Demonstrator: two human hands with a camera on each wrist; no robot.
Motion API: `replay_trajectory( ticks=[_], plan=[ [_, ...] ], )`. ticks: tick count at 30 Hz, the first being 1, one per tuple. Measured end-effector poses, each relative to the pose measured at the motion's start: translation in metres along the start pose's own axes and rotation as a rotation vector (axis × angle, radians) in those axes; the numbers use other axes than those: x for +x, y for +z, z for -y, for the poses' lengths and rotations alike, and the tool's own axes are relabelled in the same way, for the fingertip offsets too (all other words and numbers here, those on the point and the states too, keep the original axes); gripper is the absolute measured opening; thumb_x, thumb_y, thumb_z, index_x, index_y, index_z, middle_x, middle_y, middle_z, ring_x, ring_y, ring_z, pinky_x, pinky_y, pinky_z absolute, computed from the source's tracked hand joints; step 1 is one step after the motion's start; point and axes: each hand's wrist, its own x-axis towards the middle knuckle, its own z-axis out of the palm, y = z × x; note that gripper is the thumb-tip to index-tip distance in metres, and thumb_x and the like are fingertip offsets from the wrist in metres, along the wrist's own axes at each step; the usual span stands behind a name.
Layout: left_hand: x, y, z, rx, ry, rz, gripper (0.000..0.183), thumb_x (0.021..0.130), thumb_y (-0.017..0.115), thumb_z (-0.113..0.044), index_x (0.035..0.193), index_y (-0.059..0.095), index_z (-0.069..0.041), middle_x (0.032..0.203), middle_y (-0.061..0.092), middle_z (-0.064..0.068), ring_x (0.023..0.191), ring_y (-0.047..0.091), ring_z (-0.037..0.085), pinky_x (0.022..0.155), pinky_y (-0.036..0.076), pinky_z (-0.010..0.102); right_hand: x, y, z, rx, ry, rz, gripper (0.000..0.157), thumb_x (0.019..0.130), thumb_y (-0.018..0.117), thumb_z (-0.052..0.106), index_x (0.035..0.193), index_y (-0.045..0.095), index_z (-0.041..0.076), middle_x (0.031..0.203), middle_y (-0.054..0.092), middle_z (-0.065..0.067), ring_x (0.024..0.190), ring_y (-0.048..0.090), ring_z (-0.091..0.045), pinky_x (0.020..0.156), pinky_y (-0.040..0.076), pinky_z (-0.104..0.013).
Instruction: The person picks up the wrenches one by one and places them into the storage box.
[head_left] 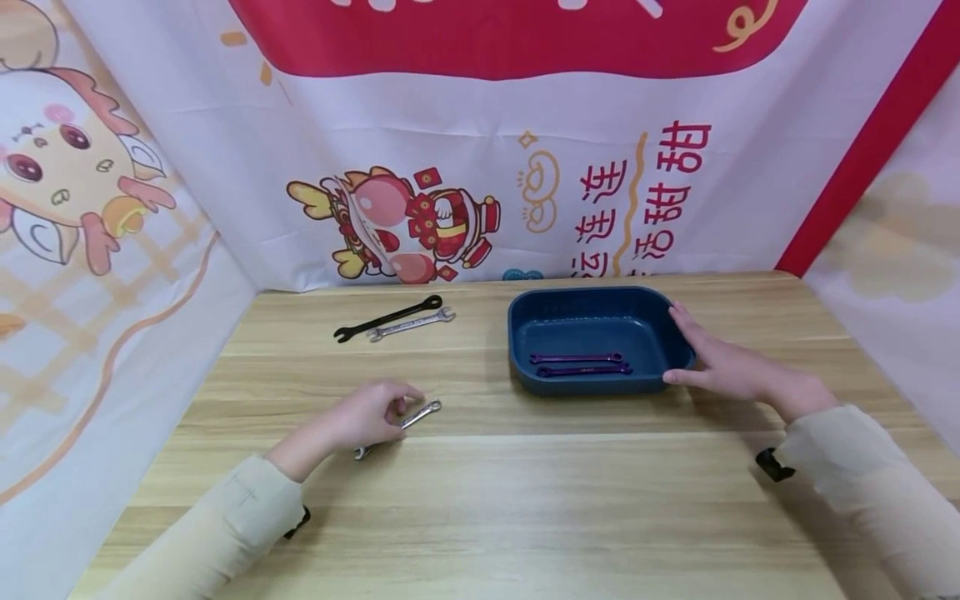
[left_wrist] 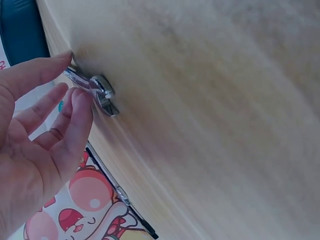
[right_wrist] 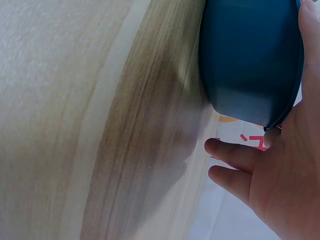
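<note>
My left hand (head_left: 369,414) pinches a silver combination wrench (head_left: 422,413) low over the table, thumb on one side of the shank and fingertips on the other. In the left wrist view the wrench's open end (left_wrist: 103,95) juts out past the fingers. My right hand (head_left: 731,367) rests against the right end of a dark blue bin (head_left: 528,385), thumb at the front of the rim and fingers spread toward the back. Two of its fingers (right_wrist: 231,154) stretch out straight beside the bin. Inside the bin lie two purple wrenches (head_left: 576,358), side by side near the front wall.
Toward the back left of the wooden table (head_left: 480,517) lie a black wrench (head_left: 390,318) and a silver wrench (head_left: 411,324), nearly parallel. A printed cloth (head_left: 450,117) hangs right behind the table's back edge, and more cloth hangs on both sides.
</note>
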Motion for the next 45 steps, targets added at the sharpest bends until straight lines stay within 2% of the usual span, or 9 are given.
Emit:
replay_trajectory(
  ticks=[8, 16, 33, 45],
  plan=[
    [0.0013, -0.0008, 0.0027, -0.045, -0.009, 0.02, 0.049, 0.079, 0.073, 0.014, 0.126, 0.068, 0.003, 0.092, 0.062, 0.005, 0.075, 0.055, 0.012, 0.065, 0.049, 0.027, -0.0007, 0.0011, -0.0018, 0.011, -0.006, -0.007, 0.111, 0.095, 0.067, 0.052, 0.164, -0.011, 0.012, 0.169, -0.01, -0.02, 0.15, 0.007, -0.053, 0.11, 0.022, -0.071],
    [0.0023, 0.0006, 0.0039, -0.02, 0.004, 0.022, 0.05, 0.078, 0.069, 0.015, 0.126, 0.068, 0.002, 0.09, 0.062, 0.003, 0.075, 0.055, 0.011, 0.065, 0.049, 0.026, -0.0008, 0.0016, -0.0014, 0.016, -0.014, -0.004, 0.112, 0.095, 0.067, 0.052, 0.164, -0.011, 0.011, 0.169, -0.011, -0.021, 0.15, 0.006, -0.053, 0.111, 0.02, -0.071],
    [0.0056, 0.0021, 0.0047, 0.02, -0.02, 0.014, 0.052, 0.073, 0.07, 0.014, 0.123, 0.069, 0.0, 0.091, 0.06, 0.003, 0.076, 0.054, 0.014, 0.065, 0.047, 0.028, -0.0006, 0.0021, -0.001, 0.014, -0.007, -0.001, 0.11, 0.097, 0.067, 0.047, 0.164, -0.012, 0.012, 0.169, -0.012, -0.02, 0.15, 0.006, -0.053, 0.111, 0.02, -0.07],
    [0.0096, 0.0011, 0.0083, 0.037, -0.004, 0.008, 0.055, 0.069, 0.068, 0.014, 0.121, 0.069, -0.001, 0.09, 0.06, 0.002, 0.075, 0.054, 0.013, 0.066, 0.048, 0.03, 0.0026, 0.0028, -0.0039, 0.009, -0.026, -0.012, 0.11, 0.096, 0.068, 0.048, 0.164, -0.012, 0.011, 0.169, -0.012, -0.02, 0.149, 0.007, -0.054, 0.11, 0.021, -0.071]
  ],
)
